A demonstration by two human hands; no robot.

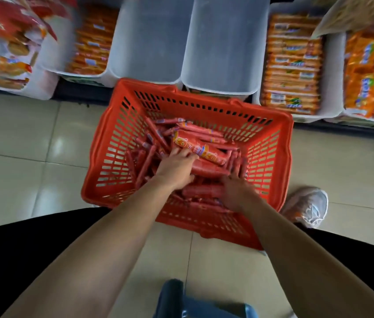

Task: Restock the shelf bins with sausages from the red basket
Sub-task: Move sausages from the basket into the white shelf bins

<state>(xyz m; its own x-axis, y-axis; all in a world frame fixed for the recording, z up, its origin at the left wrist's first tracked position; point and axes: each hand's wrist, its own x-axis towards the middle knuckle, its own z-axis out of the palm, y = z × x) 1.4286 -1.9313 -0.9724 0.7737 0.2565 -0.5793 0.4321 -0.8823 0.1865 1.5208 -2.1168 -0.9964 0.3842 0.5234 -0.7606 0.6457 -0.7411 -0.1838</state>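
The person is wearing black clothes (16, 260) that are showing as dark shapes low on both sides of the view. Both arms (117, 237) are showing bare all the way down to the left hand (176, 168) and the right hand (236, 191). One foot is wearing a pale grey and white sneaker (305, 207) with orange patches; it is looking a bit blurry.

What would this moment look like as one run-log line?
phase: picking | left hand: on printed sausage pack | right hand: among loose red sausages | red plastic basket: on tiled floor | two translucent shelf bins: empty
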